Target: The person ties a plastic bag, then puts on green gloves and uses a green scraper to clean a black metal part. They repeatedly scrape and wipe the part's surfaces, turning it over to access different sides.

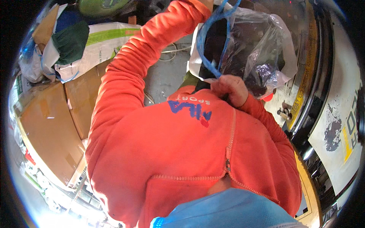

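My right hand (pixel 232 89) is closed close to my chest, its fingers curled round the lower end of a blue plastic strap (pixel 207 62). From there the strap loops up to the top edge of the picture. My left arm stretches far forward; only a bit of my left hand (pixel 207 3) shows at the top edge, its fingers out of sight. Just beyond my right hand stands an open container lined with a clear plastic bag (pixel 262 41), whose pale rim folds outward. Something dark and shiny lies inside, too unclear to name.
Brown cardboard boxes (pixel 49 125) stand on the left, with a white and green sack (pixel 108 40) and a dark green cloth (pixel 70 42) behind them. A machine with a white panel (pixel 336 125) and a yellow strip (pixel 302 79) borders the right. Grey floor (pixel 163 78) shows between.
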### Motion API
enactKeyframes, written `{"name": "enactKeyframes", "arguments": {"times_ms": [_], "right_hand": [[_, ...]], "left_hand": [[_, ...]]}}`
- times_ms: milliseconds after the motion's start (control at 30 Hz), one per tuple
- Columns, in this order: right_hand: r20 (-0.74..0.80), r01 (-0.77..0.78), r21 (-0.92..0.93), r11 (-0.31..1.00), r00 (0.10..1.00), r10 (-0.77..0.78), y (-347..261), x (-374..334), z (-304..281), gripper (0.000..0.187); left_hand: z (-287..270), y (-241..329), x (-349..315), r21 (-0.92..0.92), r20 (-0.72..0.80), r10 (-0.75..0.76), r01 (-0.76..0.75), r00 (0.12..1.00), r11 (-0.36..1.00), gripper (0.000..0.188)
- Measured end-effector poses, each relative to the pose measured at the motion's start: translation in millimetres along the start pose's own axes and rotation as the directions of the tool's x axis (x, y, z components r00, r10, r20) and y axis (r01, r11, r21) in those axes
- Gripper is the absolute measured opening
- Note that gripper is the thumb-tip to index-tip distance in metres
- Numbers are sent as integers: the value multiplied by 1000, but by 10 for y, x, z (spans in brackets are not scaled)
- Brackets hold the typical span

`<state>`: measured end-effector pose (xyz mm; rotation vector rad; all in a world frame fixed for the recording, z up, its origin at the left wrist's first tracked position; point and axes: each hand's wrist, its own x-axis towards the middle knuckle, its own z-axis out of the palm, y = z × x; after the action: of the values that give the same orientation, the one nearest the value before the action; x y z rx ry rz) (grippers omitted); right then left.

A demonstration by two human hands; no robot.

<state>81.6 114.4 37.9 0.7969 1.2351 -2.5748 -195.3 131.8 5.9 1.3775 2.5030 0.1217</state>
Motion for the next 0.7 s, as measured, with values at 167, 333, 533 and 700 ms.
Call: {"name": "enactKeyframes", "arguments": {"times_ms": [167,333,533,700], "right_hand": [[144,113,213,971,979,-145,-12,39,-3,37],[164,197,-21,980,968,-191,-94,-2,70,34],[566,735,-641,221,648,-509,-207,-18,209,24],[519,517,-717,468,844,-136,-643,301,98,27]], "left_hand": [[84,-49,-564,-306,-546,116,-327,830,894,21],[134,35,-2039,-934,-182,386,-281,904,219,14],[967,789,-2501,-980,-35,23,-30,999,-195,14],[1001,1062,-2411,-947,-314,-244,-322,918,7,24]]}}
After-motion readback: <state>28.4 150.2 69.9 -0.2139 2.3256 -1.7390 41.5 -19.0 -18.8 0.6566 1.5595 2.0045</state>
